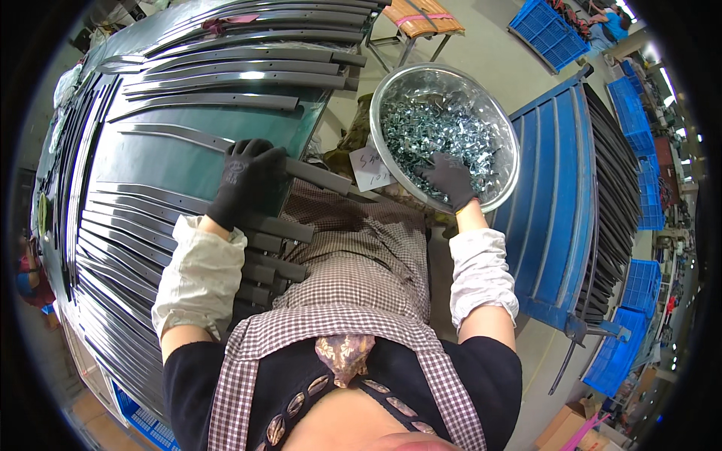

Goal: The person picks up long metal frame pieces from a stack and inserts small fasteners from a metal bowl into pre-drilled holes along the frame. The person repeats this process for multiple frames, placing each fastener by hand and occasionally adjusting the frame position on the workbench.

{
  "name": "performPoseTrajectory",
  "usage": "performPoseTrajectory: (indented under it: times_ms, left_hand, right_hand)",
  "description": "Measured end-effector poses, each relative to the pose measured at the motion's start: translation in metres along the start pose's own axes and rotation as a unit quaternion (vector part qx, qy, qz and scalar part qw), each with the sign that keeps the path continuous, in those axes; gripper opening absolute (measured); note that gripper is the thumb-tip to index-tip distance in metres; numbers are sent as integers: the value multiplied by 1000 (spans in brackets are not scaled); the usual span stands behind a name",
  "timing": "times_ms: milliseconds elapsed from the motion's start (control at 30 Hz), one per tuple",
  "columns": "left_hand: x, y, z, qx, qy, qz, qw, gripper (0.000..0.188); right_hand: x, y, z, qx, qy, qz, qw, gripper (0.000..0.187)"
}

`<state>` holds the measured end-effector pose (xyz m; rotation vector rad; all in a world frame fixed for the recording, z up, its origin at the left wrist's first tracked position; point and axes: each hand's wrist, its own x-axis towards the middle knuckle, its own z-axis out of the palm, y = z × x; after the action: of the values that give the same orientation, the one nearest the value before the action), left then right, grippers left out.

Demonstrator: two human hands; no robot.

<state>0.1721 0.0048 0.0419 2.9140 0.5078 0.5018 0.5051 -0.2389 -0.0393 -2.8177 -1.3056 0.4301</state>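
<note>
My left hand (245, 179), in a black glove, is closed around a long dark grey strip (323, 176). The strip's squared end sticks out to the right, past the table edge and above my lap. Its thinner, bent part (177, 133) runs left over the green table top (320, 124). In the big round metal bowl (514, 161) on the right lies a heap of small shiny metal clips (436, 113). My right hand (449, 180), also gloved in black, is at the bowl's near side with its curled fingers at the clips. What its fingertips hold, if anything, is too small to make out.
More dark strips (233, 80) lie in rows on the table, beyond and nearer than my left hand. A paper tag (370, 168) hangs beside the bowl. To the right stands a blue metal rack (553, 203) loaded with dark strips. A wooden-topped stool (421, 16) is farther off.
</note>
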Motion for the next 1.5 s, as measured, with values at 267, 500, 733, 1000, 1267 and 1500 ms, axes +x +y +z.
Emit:
performPoseTrajectory:
  times_ms: [267, 500, 733, 1000, 1267, 1500]
  left_hand:
    - [-6, 5, 4, -7, 26, -9, 1000, 42]
    - [-3, 15, 3, -120, 17, 15, 992, 37]
    - [-8, 87, -14, -367, -177, -15, 913, 26]
    - [-29, 88, -23, -236, -73, 109, 963, 21]
    - [-46, 73, 7, -228, -80, 162, 957, 22]
    - [-7, 68, 1, 2, -134, 150, 979, 30]
  right_hand:
    - [13, 31, 27, 88, 88, -100, 987, 29]
    - [-41, -2, -34, 413, 141, -120, 892, 23]
    - [-117, -119, -28, 328, 155, -405, 839, 29]
    - [-133, -134, -25, 599, -124, -217, 761, 29]
    - [-130, -128, 3, 618, -212, -175, 736, 43]
    - [-119, -119, -12, 522, -100, -194, 824, 44]
